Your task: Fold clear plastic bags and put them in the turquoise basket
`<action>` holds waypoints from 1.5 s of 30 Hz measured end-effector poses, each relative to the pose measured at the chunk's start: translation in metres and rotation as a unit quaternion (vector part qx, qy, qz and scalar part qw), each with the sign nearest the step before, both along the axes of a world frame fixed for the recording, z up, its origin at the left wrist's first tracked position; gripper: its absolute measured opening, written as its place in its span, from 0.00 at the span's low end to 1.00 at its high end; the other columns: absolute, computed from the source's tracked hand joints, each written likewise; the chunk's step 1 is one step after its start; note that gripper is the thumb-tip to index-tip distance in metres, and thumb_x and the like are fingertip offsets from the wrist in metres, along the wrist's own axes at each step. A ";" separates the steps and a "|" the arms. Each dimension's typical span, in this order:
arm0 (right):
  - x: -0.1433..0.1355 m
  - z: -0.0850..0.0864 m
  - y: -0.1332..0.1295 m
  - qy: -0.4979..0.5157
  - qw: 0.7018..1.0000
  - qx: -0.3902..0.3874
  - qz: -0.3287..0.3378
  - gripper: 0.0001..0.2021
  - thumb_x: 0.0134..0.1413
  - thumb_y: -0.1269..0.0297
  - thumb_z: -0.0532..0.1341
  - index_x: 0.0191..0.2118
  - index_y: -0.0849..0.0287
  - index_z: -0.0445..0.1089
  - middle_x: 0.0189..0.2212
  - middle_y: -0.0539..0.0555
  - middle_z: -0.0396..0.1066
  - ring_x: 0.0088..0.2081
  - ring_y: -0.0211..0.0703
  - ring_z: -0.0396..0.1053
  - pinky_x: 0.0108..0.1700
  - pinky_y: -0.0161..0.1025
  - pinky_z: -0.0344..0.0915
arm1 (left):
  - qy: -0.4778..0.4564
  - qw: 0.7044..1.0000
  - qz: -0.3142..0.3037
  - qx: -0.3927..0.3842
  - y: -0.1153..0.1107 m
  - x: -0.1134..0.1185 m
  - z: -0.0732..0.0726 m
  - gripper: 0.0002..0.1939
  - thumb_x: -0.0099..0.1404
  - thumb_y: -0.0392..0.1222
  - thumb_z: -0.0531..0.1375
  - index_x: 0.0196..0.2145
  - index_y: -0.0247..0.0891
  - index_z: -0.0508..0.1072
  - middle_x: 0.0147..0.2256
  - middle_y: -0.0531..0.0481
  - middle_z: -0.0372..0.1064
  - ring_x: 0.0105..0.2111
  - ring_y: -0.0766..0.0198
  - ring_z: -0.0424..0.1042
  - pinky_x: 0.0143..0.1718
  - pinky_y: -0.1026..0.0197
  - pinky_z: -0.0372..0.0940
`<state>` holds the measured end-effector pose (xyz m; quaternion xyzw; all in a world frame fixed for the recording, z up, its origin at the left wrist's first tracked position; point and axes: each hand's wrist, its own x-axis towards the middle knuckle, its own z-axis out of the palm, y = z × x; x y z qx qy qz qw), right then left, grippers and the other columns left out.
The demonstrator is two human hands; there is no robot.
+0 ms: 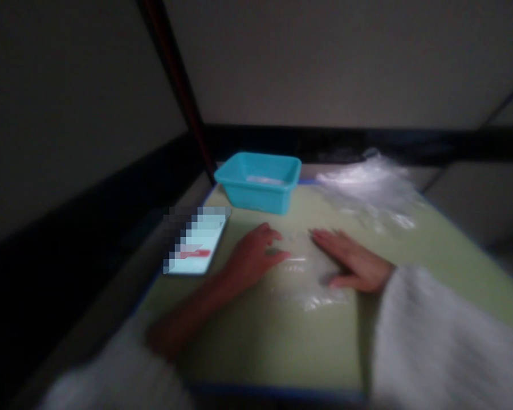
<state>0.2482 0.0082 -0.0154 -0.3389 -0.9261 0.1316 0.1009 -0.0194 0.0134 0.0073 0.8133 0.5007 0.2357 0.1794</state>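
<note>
A clear plastic bag (305, 273) lies flat on the yellow-green table (273, 347), between my hands. My left hand (256, 250) rests at the bag's left edge, its thumb and fingers apart. On the bag's right side lies my right hand (353, 259), palm down with the fingers stretched out and the thumb spread. Neither hand is closed round anything. The picture is dim and blurred, so the bag's outline is faint.
A turquoise basket (259, 196) with something pale inside stands at the table's back. Right of it is a heap of clear plastic bags (371, 188). A phone with a lit screen (200, 245) lies at the left edge. Walls rise behind and to the left.
</note>
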 end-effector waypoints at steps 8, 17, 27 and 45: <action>-0.001 -0.009 -0.001 -0.074 0.997 0.007 -0.023 0.47 0.52 0.36 0.50 0.67 0.63 0.33 0.65 0.68 0.37 0.65 0.61 0.38 0.61 0.65 0.37 | 0.024 1.000 -0.006 -0.001 -0.001 0.001 -0.002 0.11 0.56 0.44 0.63 0.35 0.37 0.72 0.31 0.52 0.65 0.32 0.63 0.67 0.37 0.61 0.63; -0.009 -0.004 -0.003 -0.082 0.995 0.013 -0.062 0.48 0.48 0.33 0.50 0.66 0.65 0.43 0.65 0.69 0.39 0.65 0.63 0.40 0.62 0.63 0.38 | 0.034 0.999 -0.005 -0.005 0.000 0.003 -0.004 0.10 0.57 0.44 0.63 0.35 0.37 0.72 0.32 0.51 0.66 0.33 0.63 0.68 0.38 0.61 0.63; -0.009 -0.004 0.000 -0.063 0.994 0.027 -0.089 0.42 0.55 0.35 0.42 0.65 0.65 0.47 0.64 0.67 0.44 0.64 0.59 0.45 0.61 0.61 0.42 | 0.065 0.998 -0.016 0.001 0.002 0.002 -0.007 0.10 0.59 0.43 0.61 0.37 0.36 0.72 0.34 0.49 0.67 0.34 0.61 0.68 0.40 0.60 0.63; -0.009 0.005 -0.007 0.016 0.976 0.093 -0.196 0.30 0.62 0.47 0.44 0.59 0.64 0.57 0.55 0.66 0.64 0.55 0.58 0.62 0.57 0.61 0.53 | 0.057 0.996 -0.014 0.061 -0.005 0.006 -0.011 0.09 0.61 0.36 0.55 0.39 0.34 0.70 0.40 0.45 0.66 0.42 0.59 0.67 0.48 0.56 0.63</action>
